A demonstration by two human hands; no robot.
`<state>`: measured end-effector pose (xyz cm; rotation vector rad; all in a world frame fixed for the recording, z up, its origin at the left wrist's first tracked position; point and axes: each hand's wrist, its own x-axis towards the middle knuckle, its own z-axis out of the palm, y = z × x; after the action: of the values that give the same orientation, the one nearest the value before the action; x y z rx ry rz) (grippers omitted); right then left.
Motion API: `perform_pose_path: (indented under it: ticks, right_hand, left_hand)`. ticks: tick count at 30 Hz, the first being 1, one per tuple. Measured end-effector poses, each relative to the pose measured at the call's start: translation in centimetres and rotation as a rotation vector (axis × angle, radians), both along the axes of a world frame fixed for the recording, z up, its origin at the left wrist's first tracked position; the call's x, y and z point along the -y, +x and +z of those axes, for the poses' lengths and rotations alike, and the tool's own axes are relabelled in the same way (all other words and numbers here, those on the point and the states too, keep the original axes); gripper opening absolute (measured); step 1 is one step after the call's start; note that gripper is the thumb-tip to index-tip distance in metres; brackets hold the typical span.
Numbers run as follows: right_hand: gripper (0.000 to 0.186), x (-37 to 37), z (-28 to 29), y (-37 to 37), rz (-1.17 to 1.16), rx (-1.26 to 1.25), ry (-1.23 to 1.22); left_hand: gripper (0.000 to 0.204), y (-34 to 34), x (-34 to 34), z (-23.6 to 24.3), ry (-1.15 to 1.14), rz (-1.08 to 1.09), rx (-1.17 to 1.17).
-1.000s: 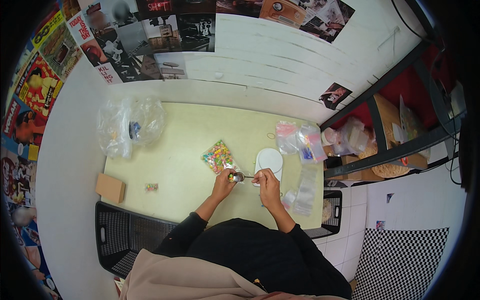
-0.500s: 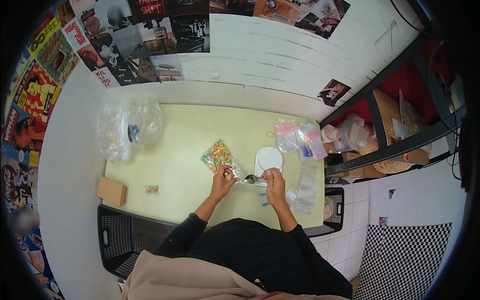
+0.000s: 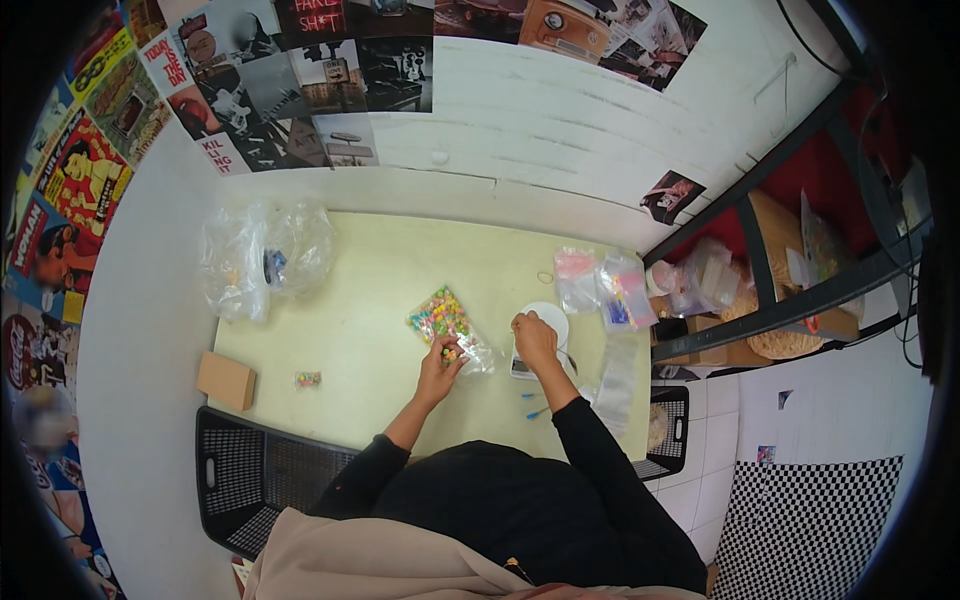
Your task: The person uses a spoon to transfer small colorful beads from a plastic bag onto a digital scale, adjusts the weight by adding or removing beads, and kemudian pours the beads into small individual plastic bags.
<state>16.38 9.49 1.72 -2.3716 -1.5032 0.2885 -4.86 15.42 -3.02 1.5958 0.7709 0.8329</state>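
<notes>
A clear plastic bag of colourful candies [image 3: 440, 312] lies tilted near the middle of the table. My left hand [image 3: 438, 372] is closed on the bag's near end, with a few candies at the fingertips. My right hand [image 3: 537, 342] is over the white round-topped scale [image 3: 555, 320], its fingers pinched together and pointing down to the left. A dark, shiny end of what looks like the spoon [image 3: 572, 364] sticks out beside that hand; the rest is hidden. Two small blue-tipped items [image 3: 532, 413] lie below the scale. A small packet of candies [image 3: 308, 379] rests at the left.
A large clear plastic bag [image 3: 265, 255] sits at the far left, a brown box [image 3: 227, 381] at the left edge. Packs of small plastic bags [image 3: 622, 290] and clear sleeves [image 3: 613, 380] lie at the right. A black crate [image 3: 270, 470] stands near left; a shelf [image 3: 755, 250] rises at right.
My right hand has moved up and over the scale, taking the spoon away from the bag's mouth. My left hand stays on the bag. The view has shifted slightly.
</notes>
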Motion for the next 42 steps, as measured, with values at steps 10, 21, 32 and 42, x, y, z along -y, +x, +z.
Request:
perform_pose_path:
  ticks: [10, 21, 32, 42]
  right_hand:
    - [0.006, -1.9, -8.1, 1.0, 0.106, 0.322, -0.168]
    - [0.02, 2.6, -1.6, -1.0, 0.093, -0.196, -0.467]
    - [0.032, 1.6, 0.7, -5.4, -0.024, -0.626, -0.031]
    - [0.019, 2.5, 4.9, -3.1, 0.083, -0.501, 0.074]
  left_hand:
    - [0.047, -0.4, -0.2, 1.3, -0.022, 0.005, -0.017]
    - [0.053, -0.3, -0.3, 0.0, -0.052, 0.02, -0.027]
    - [0.055, 1.6, 0.8, 2.5, 0.047, -0.123, -0.108]
    - [0.052, 0.5, -0.3, 2.6, -0.12, -0.337, -0.237]
